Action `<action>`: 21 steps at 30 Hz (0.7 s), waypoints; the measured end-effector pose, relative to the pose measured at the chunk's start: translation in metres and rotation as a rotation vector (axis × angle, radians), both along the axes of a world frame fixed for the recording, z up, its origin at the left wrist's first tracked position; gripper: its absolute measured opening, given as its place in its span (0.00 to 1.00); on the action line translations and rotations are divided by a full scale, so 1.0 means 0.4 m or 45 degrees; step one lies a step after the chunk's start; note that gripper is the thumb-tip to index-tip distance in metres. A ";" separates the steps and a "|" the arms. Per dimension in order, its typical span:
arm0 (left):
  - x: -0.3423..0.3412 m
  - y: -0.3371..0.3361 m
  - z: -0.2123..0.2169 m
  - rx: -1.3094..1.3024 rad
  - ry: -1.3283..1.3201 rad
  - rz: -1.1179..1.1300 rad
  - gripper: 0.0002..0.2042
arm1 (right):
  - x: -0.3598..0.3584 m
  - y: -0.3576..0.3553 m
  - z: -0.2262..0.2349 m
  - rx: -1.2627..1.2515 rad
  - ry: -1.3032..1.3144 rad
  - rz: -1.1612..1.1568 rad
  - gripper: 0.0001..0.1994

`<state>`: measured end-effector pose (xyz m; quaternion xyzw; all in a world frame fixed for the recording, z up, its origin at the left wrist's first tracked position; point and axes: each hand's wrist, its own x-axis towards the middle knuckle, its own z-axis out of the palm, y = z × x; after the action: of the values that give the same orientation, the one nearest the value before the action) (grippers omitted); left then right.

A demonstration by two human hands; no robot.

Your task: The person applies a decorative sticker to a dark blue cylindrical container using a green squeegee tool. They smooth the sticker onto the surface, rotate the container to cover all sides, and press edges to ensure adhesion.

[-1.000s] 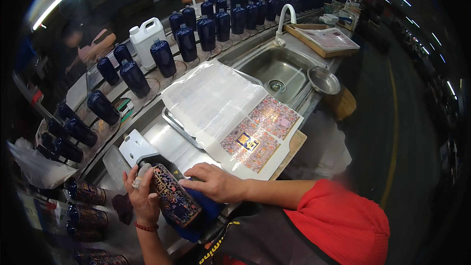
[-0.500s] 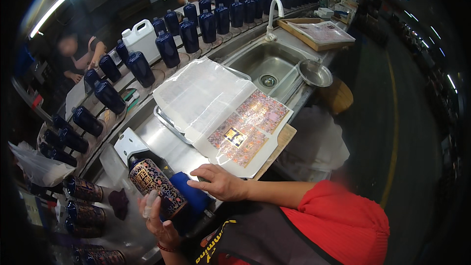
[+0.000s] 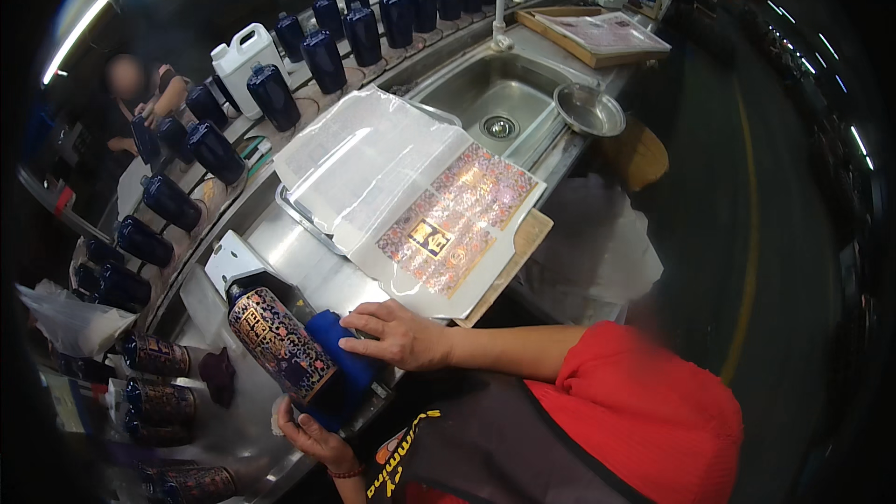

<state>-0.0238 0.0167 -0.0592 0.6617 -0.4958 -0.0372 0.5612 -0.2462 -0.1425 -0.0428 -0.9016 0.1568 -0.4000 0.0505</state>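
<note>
"Looking down, where do you find the bottle (image 3: 280,341)?"

"Lying aslant on the bench, shoulder end at the white stand (image 3: 235,259), base toward the person. A flowered pattern with a gold panel covers it."

"And the left hand (image 3: 315,434)?"

"Just beside the base, palm partly turned up, fingers bent and apart, with something pale on one fingertip. I see nothing in its grasp. Whether it touches the bottle, I cannot tell."

"What about the right hand (image 3: 397,336)?"

"Over the edge of the blue pad (image 3: 338,347) next to the bottle. Its thumb and forefinger are apart, clamped on nothing that I can see. I can't tell how firmly it rests there."

"What lies beyond?"

"A printed sheet (image 3: 457,215), its pale cover (image 3: 359,154) folded back, partly over a metal tray (image 3: 301,213). Past that come the sink (image 3: 434,98) and a metal bowl (image 3: 590,110) near its corner."

"Anything at the person's left?"

"More patterned bottles (image 3: 157,409), with a purple cloth (image 3: 217,376) near them. Plain blue bottles (image 3: 273,98) line the far side, by a white jug (image 3: 245,65)."
</note>
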 end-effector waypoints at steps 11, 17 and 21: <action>-0.008 0.006 0.082 0.235 -0.067 0.188 0.24 | -0.038 0.032 0.046 0.068 0.018 -0.108 0.21; -0.034 -0.011 0.084 0.139 0.146 0.260 0.27 | -0.052 0.026 0.050 0.031 0.003 -0.074 0.18; -0.026 -0.007 0.095 0.193 0.048 0.298 0.28 | -0.064 0.020 0.049 0.068 -0.040 -0.011 0.18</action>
<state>-0.0342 0.0139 -0.0212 0.7547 -0.4003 -0.0212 0.5193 -0.2719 -0.1343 -0.0231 -0.8929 0.1704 -0.4099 0.0754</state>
